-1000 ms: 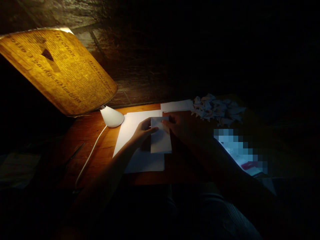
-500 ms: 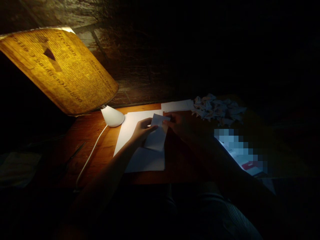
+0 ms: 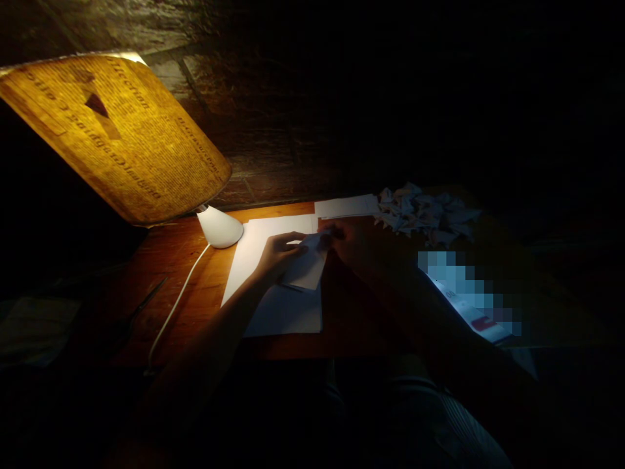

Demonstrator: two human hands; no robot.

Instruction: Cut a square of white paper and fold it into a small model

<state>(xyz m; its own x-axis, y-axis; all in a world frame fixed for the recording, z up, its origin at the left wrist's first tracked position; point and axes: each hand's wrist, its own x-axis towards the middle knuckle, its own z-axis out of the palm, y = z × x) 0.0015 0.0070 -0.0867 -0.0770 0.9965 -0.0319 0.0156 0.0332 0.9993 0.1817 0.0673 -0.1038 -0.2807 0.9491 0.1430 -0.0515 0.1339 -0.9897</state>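
A small white folded paper [image 3: 308,266] is raised a little above a larger white sheet [image 3: 278,311] on the wooden table [image 3: 205,286]. My left hand [image 3: 277,254] grips the paper's left side with curled fingers. My right hand [image 3: 344,242] pinches its upper right corner. Both hands are dim in the lamp light, and the fingertips under the paper are hidden.
A white lamp base [image 3: 219,228] with a cord [image 3: 170,312] stands at the left, under a lit newspaper-covered shade [image 3: 117,137]. Several folded paper pieces [image 3: 427,212] are heaped at the back right. A lit screen [image 3: 469,293] lies on the right. More white sheets [image 3: 344,206] lie behind.
The folded paper was lifted off the sheet, tilted, and its top edge has been brought down toward me. Both hands stayed on it and moved closer together.
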